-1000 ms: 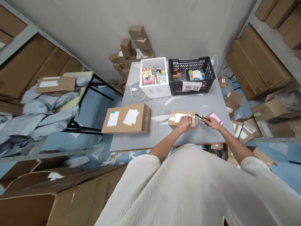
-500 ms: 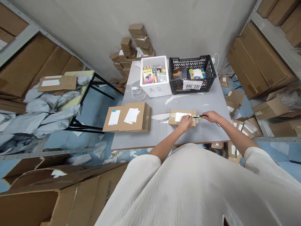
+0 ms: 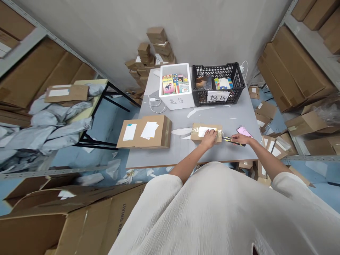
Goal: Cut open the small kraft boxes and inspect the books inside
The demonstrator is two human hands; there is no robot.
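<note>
A small taped cardboard box (image 3: 194, 135) with a white label sits near the front of the grey table. My left hand (image 3: 209, 138) lies over its top, the fingers resting flat across the label and tape. In my right hand (image 3: 239, 139) is a black-and-yellow utility knife (image 3: 227, 139), its front end pointing left at the box's right side. Whether the tip touches the cardboard is too small to make out. Just beyond the right hand lies a phone (image 3: 244, 132) with a pink screen.
A larger labelled cardboard box (image 3: 166, 132) stands at the table's left. Behind are a white foam box (image 3: 183, 102) of books and a black crate (image 3: 236, 88) with books. A side table (image 3: 102, 85) bears grey parcels. Cartons and shelving flank the table (image 3: 148, 159).
My right hand has shifted toward me, bringing the knife lower and away from the box's top, by its right side. The phone now shows. My left hand stays on the box.
</note>
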